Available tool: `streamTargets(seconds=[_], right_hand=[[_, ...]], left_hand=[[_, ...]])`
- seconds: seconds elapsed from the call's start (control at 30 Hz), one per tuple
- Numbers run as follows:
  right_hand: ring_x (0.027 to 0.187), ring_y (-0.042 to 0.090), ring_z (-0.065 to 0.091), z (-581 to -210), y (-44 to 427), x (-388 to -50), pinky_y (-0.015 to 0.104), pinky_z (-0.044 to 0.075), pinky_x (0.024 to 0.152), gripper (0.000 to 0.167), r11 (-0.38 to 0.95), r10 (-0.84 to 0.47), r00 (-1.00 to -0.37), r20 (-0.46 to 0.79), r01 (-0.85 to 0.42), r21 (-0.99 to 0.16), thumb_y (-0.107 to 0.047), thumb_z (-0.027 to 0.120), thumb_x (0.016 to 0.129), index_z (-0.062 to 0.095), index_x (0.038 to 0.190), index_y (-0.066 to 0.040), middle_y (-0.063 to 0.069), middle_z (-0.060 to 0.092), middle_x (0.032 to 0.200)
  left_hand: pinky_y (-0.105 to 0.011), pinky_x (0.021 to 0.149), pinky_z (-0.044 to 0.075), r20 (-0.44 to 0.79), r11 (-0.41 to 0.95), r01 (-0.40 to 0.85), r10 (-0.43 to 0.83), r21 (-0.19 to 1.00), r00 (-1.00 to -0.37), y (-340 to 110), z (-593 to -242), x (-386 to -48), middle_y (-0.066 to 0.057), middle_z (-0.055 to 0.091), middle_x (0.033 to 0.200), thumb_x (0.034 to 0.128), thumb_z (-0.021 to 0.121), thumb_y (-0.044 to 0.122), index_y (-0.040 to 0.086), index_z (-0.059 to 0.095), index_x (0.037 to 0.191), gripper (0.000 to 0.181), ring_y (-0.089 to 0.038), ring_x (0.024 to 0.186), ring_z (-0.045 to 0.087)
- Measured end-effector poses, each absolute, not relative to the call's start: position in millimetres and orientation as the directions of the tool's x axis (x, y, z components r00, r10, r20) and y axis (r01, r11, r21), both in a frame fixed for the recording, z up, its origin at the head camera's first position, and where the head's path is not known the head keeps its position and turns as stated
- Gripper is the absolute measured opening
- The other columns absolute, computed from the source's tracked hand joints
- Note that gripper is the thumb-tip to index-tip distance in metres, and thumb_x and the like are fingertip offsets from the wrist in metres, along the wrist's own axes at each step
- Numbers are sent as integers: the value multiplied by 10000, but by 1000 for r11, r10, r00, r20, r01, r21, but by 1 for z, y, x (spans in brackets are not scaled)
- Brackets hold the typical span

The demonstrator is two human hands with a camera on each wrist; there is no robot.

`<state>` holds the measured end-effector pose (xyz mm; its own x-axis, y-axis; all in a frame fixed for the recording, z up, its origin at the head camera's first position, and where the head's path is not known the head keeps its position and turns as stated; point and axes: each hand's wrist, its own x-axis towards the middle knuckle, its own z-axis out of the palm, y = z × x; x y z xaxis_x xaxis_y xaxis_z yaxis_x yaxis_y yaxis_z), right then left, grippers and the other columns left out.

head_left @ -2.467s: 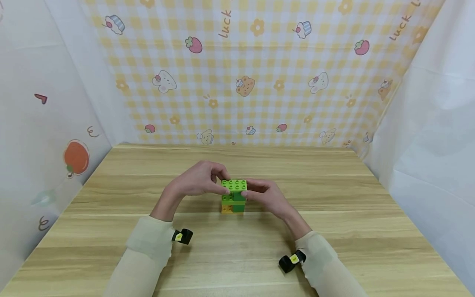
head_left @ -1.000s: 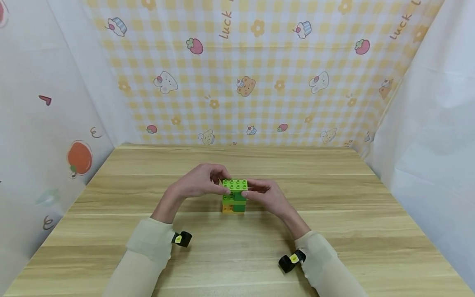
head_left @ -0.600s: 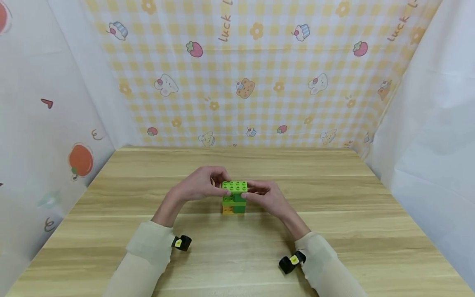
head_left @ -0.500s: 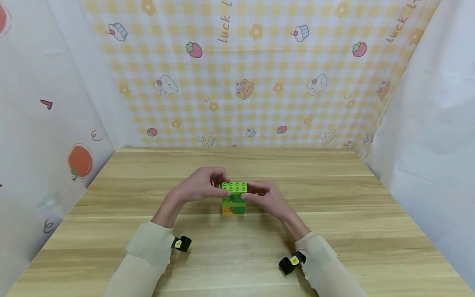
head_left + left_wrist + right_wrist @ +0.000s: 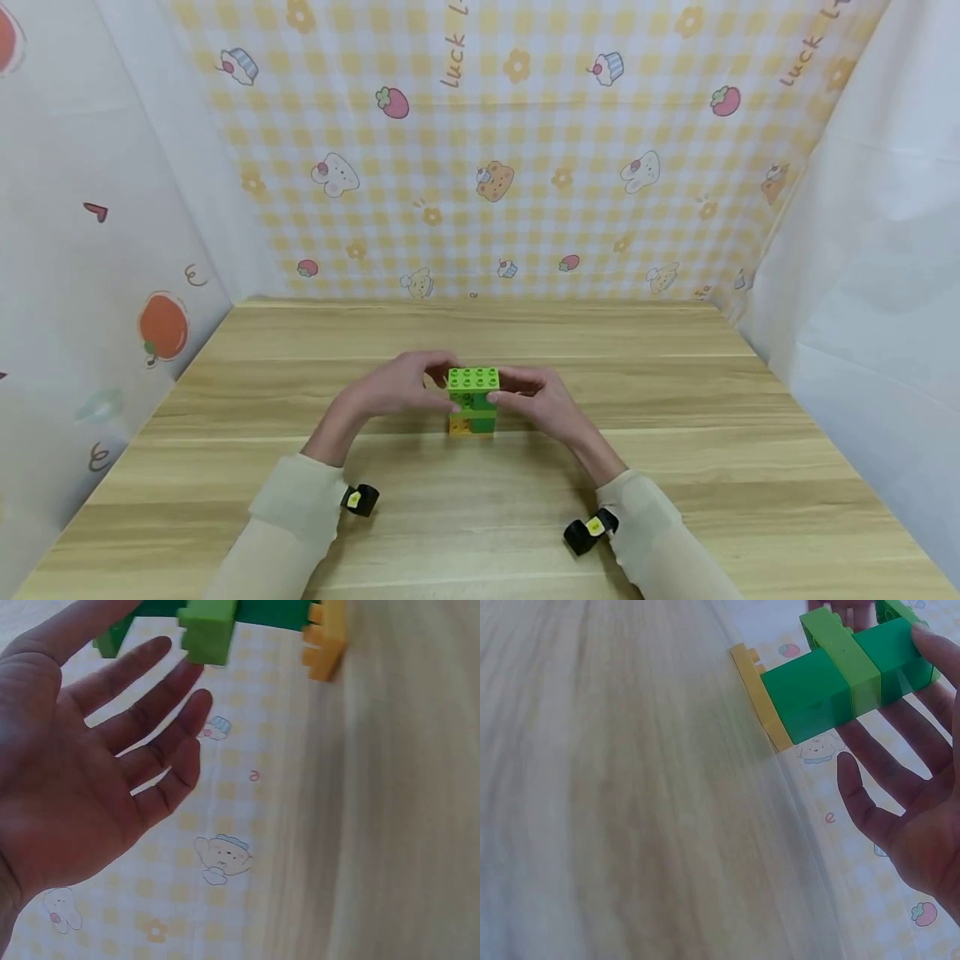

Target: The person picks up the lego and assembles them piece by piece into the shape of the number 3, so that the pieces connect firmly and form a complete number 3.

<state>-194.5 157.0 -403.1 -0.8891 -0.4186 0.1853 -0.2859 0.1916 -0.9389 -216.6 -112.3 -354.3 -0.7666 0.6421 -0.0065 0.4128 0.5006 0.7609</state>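
Note:
A stack of toy building blocks stands upright on the wooden table. Its base plate is yellow-orange, with dark green blocks and light green plates layered above. The studded light green top plate faces up. My right hand pinches the upper dark green block from the right, thumb in front and fingers behind. At the stack's left side is my left hand, its fingers spread and relaxed in the left wrist view. Its thumb tip lies close to the blocks; whether it touches them I cannot tell.
The wooden table runs back to a yellow checked cloth. White cloth sides stand at left and right. A black wrist camera sits on the left sleeve and another black camera on the right.
My left hand has eased off the top plate, moving slightly down and left, its fingers parting from the block. The right hand and the stack have stayed in place; the head view shifted slightly.

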Motion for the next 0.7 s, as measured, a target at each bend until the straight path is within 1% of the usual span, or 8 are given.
streamTargets(seconds=[0.1, 0.17, 0.3, 0.47, 0.7], right_hand=[[1001, 130, 734, -403, 157, -194, 278, 589, 842, 423, 207, -410, -894, 181, -284, -936, -143, 762, 960, 704, 1368, -48, 162, 773, 1215], [1011, 147, 732, -403, 157, -195, 286, 595, 847, 429, 211, -408, -896, 177, -281, -936, -136, 777, 947, 709, 1362, -52, 158, 776, 1198], [1021, 178, 730, -404, 158, -196, 298, 605, 865, 454, 211, -420, -894, 159, -267, -940, -111, 800, 923, 704, 1362, -43, 164, 773, 1189], [1024, 197, 728, -405, 160, -198, 288, 598, 867, 477, 240, -435, -891, 127, -251, -938, -96, 814, 904, 701, 1365, -45, 159, 777, 1169], [1006, 227, 734, -406, 161, -200, 262, 588, 836, 481, 283, -468, -875, 121, -278, -918, -97, 842, 887, 714, 1348, -50, 159, 783, 1155]], left_hand=[[-384, 939, 521, -47, 532, 414, 653, 738, -755, -112, -362, -218, 4, 722, 1107, 851, 853, 237, 131, 708, 1167, 364, -196, 1046, 642], [-375, 916, 531, -57, 544, 415, 653, 730, -755, -112, -365, -218, 4, 734, 1076, 849, 857, 208, 125, 716, 1118, 315, -185, 1000, 656], [-350, 856, 530, -57, 559, 409, 636, 721, -770, -111, -367, -218, 19, 735, 1022, 840, 864, 181, 135, 727, 1080, 280, -155, 930, 651], [-348, 838, 520, -59, 566, 397, 623, 723, -780, -110, -366, -217, 18, 729, 991, 839, 867, 178, 134, 730, 1058, 262, -156, 911, 642], [-342, 826, 512, -44, 575, 411, 616, 707, -787, -111, -365, -216, 20, 716, 928, 835, 867, 196, 130, 732, 1017, 235, -152, 877, 636]])
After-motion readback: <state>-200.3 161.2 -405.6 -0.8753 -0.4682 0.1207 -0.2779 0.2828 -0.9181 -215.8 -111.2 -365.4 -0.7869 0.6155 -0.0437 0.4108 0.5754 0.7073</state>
